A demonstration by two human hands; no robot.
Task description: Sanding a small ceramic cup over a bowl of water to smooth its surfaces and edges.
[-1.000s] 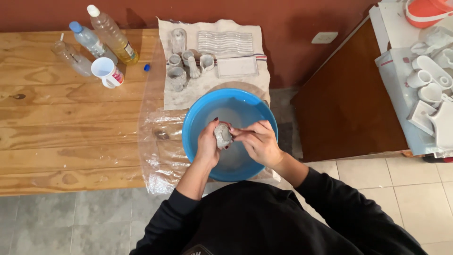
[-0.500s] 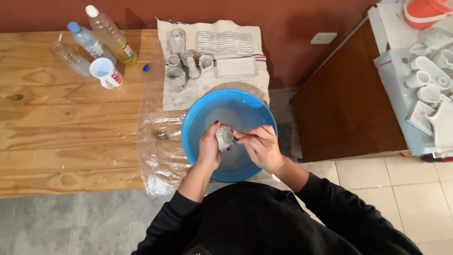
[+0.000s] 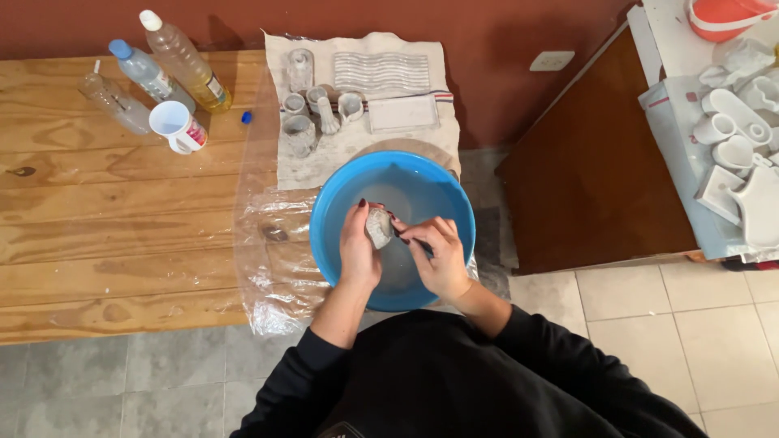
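Since a second ago both hands have slid a little left and farther over the bowl (image 3: pixel 324 235), and the right hand (image 3: pixel 438 255) has drawn in closer to the lump (image 3: pixel 379 226). The left hand (image 3: pixel 359 247) cups the grey lump from the left, its grip clenched around it with the thumb on top. The right hand's fingers (image 3: pixel 406 231) touch the lump's right side, curled but grasping nothing that shows; whether they pinch a small tool I cannot tell.

The lump sits between the two hands, above the middle of the blue bowl, which holds pale cloudy water. The step in hand looks like rubbing or rinsing the lump over the water. A next move would call for turning the lump in the left grip so the right fingers meet a fresh face, with a firm hold, since it is likely wet and slippery.

The bowl stands on clear plastic sheet (image 3: pixel 268 243) at the right end of the wooden bench (image 3: pixel 105 219). Just beyond it, a cloth (image 3: pixel 324 166) carries small grey casts (image 3: pixel 302 134) and clear trays (image 3: pixel 388 73). Bottles (image 3: pixel 182 58) and a cup (image 3: pixel 177 126) stand far left.
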